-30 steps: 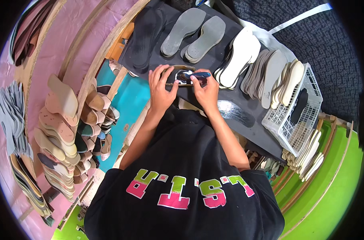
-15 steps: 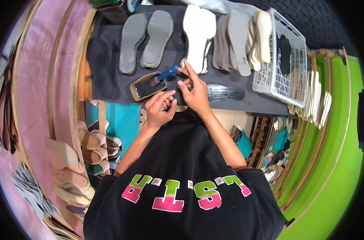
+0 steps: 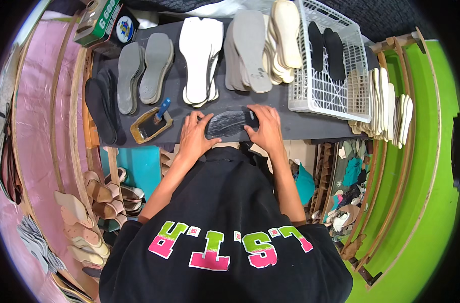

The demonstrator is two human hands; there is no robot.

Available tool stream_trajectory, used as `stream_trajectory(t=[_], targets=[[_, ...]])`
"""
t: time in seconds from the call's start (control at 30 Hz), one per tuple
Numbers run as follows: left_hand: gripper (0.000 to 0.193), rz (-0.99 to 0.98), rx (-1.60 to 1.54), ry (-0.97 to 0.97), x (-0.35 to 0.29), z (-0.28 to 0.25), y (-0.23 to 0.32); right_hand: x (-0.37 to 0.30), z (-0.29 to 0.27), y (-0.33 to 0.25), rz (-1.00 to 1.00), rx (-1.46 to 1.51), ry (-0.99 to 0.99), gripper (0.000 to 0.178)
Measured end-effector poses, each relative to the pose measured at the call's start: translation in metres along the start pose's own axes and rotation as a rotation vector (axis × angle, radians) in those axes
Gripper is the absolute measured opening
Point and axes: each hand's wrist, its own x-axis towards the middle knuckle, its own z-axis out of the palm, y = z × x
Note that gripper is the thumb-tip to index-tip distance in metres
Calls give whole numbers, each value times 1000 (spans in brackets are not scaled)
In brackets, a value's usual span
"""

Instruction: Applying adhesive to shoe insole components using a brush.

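A black insole [image 3: 227, 124] lies lengthwise across the near edge of the dark table, its top streaked with a shiny, wet-looking coat. My left hand [image 3: 193, 137] grips its left end, the thumb along the near edge and the fingers on the far side. At the other end my right hand [image 3: 265, 129] holds it the same way. Left of my hands is a small tan tray [image 3: 137, 132] with dark stuff inside. A blue-handled brush [image 3: 163, 107] rests in this tray, its handle leaning up over the far right side.
Stacks of grey insoles [image 3: 156, 68], white insoles [image 3: 202, 60] and cream insoles [image 3: 285, 35] line the back. Black insoles [image 3: 101, 108] lie far left, below a green can [image 3: 101, 22]. A white crate [image 3: 331, 103] holds black insoles at right, beside a rack of pale insoles [image 3: 384, 106].
My right hand has come away from the brush, which stays in the tray. Both hands have moved onto the insole's ends. The view has shifted to the right.
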Motion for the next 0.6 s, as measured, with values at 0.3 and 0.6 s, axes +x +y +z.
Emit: stream_trajectory(t=[0.3,0.6], targets=[[79,-206,72,99,4,21,22,9,-44,39,-85,-258,-223,70],[75,-402,-523,271,-30,27,47,24,-48,63,-379,-199,-257,62]])
